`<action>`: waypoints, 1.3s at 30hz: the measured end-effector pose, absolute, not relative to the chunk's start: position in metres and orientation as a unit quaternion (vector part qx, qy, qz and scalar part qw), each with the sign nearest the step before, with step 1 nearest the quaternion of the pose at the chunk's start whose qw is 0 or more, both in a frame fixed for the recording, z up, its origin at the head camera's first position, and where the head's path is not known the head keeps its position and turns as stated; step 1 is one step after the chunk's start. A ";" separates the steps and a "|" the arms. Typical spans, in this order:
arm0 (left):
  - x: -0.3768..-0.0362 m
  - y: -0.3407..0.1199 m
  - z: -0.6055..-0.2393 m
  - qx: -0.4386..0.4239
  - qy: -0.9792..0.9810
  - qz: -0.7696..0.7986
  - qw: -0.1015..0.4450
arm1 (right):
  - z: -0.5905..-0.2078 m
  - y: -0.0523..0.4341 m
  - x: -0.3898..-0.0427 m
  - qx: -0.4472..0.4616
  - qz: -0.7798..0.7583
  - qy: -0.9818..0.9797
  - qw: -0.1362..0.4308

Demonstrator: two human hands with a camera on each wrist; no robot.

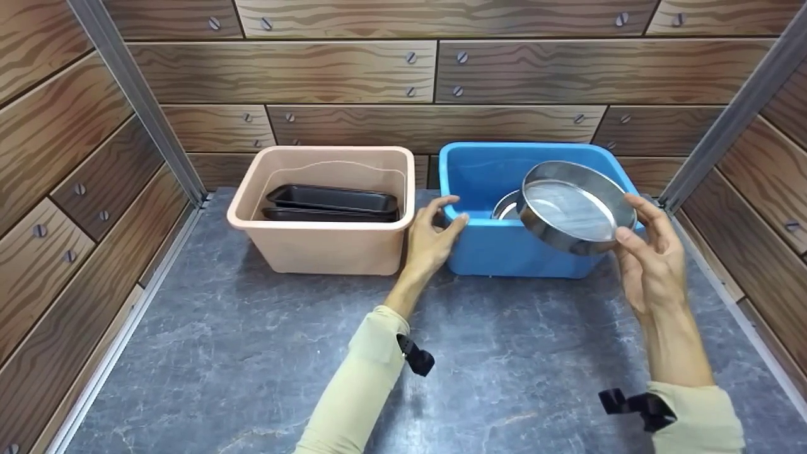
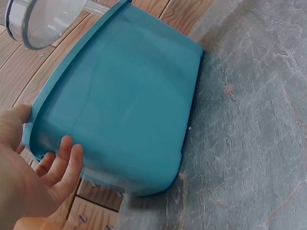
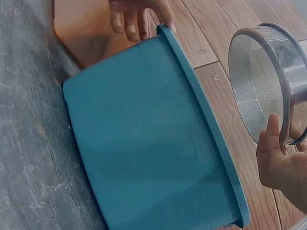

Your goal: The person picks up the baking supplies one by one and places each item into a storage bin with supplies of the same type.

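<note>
My right hand (image 1: 656, 258) grips a round metal sieve (image 1: 570, 205) by its right side, thumb and fingers on the rim. The sieve is tilted, with its fine mesh showing, and overlaps the front right of the blue bin (image 1: 523, 252) in the head view. Behind it, inside that bin, part of another round metal piece (image 1: 504, 207) shows; the sieve hides the rest. My left hand (image 1: 432, 236) holds the blue bin at its front left corner, thumb and fingertips at the rim. In the left wrist view, the left hand's fingers (image 2: 62, 163) lie against the bin's side.
To the left stands a peach bin (image 1: 325, 249) with dark loaf pans (image 1: 340, 198) inside, close beside my left hand. Both bins sit on a grey marbled surface (image 1: 252, 372). Wood-patterned panels (image 1: 353, 69) enclose the back and sides, with metal posts at the corners.
</note>
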State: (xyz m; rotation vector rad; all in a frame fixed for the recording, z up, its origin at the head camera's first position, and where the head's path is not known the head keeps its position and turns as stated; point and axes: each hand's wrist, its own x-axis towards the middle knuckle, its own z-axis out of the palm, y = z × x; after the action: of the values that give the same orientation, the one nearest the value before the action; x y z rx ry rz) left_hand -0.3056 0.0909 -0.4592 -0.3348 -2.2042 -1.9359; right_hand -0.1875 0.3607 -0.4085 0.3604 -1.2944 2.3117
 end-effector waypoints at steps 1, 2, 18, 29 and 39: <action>-0.306 0.091 -0.459 -0.112 -0.744 -0.652 0.094 | -0.408 0.361 -0.190 0.127 0.837 -0.478 0.233; -0.306 0.091 -0.459 -0.112 -0.744 -0.652 0.093 | -0.408 0.362 -0.193 0.122 0.834 -0.484 0.235; -0.304 0.091 -0.462 -0.110 -0.746 -0.652 0.082 | -0.413 0.368 -0.218 0.050 0.829 -0.492 0.261; -0.306 0.090 -0.460 -0.112 -0.748 -0.647 0.092 | -0.406 0.362 -0.231 -0.007 0.823 -0.481 0.302; -0.307 0.090 -0.459 -0.117 -0.758 -0.633 0.108 | -0.401 0.357 -0.245 -0.068 0.799 -0.498 0.330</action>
State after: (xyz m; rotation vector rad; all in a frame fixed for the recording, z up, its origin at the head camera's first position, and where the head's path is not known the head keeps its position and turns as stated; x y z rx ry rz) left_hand -0.3074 0.0899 -0.4593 -0.3431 -2.2297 -1.8631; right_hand -0.2454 0.3571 -0.4008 -0.1790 -1.3021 2.0896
